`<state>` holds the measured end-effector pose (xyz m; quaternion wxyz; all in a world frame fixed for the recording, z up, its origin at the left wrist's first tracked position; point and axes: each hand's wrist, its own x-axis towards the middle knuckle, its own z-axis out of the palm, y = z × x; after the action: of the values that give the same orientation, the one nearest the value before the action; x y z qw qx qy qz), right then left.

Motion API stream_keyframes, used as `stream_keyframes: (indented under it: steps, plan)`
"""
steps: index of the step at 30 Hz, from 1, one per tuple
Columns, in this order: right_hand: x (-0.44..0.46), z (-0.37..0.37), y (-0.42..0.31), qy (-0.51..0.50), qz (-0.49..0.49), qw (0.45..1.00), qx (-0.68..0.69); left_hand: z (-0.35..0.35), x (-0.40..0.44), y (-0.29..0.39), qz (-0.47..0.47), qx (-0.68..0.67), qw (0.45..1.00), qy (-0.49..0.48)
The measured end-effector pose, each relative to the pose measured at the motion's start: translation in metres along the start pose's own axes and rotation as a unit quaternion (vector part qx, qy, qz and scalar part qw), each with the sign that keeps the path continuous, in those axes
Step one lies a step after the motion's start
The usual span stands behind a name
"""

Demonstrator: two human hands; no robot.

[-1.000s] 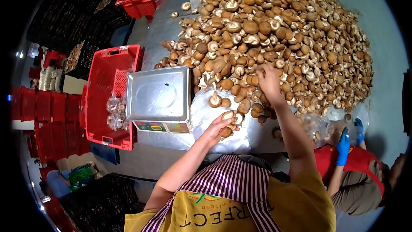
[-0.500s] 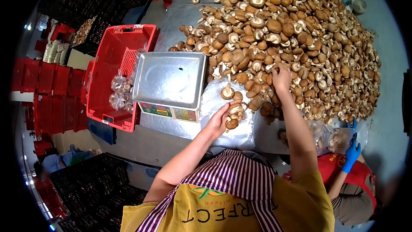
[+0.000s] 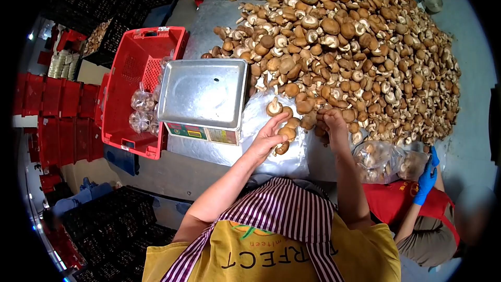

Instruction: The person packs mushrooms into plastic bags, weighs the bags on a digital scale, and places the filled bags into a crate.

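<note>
Filled bags [image 3: 141, 121] are noted in the crate [image 3: 117, 99] left of the scale [image 3: 201, 91]; right of it, a pile [image 3: 365, 62] is unbagged, mushrooms [image 3: 286, 133] held in the half-closed left hand [image 3: 265, 140], the right hand [image 3: 335, 125] curled, contents unclear.

Brown, round-capped mushrooms [image 3: 286, 133] sit bunched in the left hand [image 3: 265, 140]. One upturned mushroom [image 3: 274, 107] lies just beside it, pale stem showing. The mushroom heap [image 3: 360, 52] spreads loosely, caps and pale undersides mixed
</note>
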<state>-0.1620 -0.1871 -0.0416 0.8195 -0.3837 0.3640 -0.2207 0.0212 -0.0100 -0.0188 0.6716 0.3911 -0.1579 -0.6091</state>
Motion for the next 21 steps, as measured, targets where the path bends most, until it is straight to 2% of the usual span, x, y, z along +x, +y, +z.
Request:
stream_keyframes:
  steps: [1,5,8,10,11,12,14,15,16,17,18,19,20,21]
  plan:
    - [0.000,0.000,0.006,0.036,0.008,0.998,-0.056,0.001,-0.001,0.001,-0.002,0.014,1.000,0.007]
    - [-0.002,0.012,0.023,0.043,-0.005,0.989,-0.141,-0.002,-0.005,0.002,0.005,0.061,0.998,0.018]
    - [-0.013,0.036,0.028,-0.016,0.020,0.987,-0.156,-0.004,-0.008,-0.001,0.011,0.080,0.997,0.007]
    - [-0.019,0.044,0.043,-0.063,-0.018,0.963,-0.261,-0.009,-0.012,-0.010,-0.004,0.058,0.998,0.002]
    - [-0.022,0.045,0.046,-0.093,-0.081,0.934,-0.335,-0.013,-0.015,-0.017,-0.019,0.038,0.999,-0.003]
    - [-0.024,0.047,0.047,-0.095,-0.081,0.934,-0.336,-0.013,-0.019,-0.022,-0.026,0.047,0.999,0.009]
    - [-0.028,0.049,0.049,-0.151,-0.089,0.912,-0.371,-0.014,-0.028,-0.033,-0.089,-0.070,0.992,0.046]
    - [-0.027,0.050,0.048,-0.145,-0.073,0.921,-0.355,-0.016,-0.032,-0.037,-0.087,-0.072,0.992,0.048]
    - [-0.022,0.052,0.045,-0.147,-0.072,0.920,-0.355,-0.022,-0.037,-0.043,-0.116,-0.141,0.982,0.039]
    - [-0.011,0.054,0.040,-0.094,-0.070,0.898,-0.425,-0.026,-0.041,-0.050,-0.145,-0.209,0.967,0.028]
    - [0.000,0.058,0.035,-0.040,-0.068,0.867,-0.491,-0.029,-0.044,-0.058,-0.145,-0.210,0.967,0.029]
    - [0.013,0.061,0.031,-0.028,-0.238,0.800,-0.551,-0.031,-0.048,-0.066,-0.182,-0.257,0.949,-0.017]
    - [0.021,0.066,0.029,-0.028,-0.238,0.800,-0.551,-0.031,-0.052,-0.073,-0.219,-0.303,0.925,-0.063]
    - [0.029,0.070,0.028,-0.026,-0.296,0.761,-0.577,-0.014,-0.054,-0.073,-0.233,-0.220,0.947,-0.004]
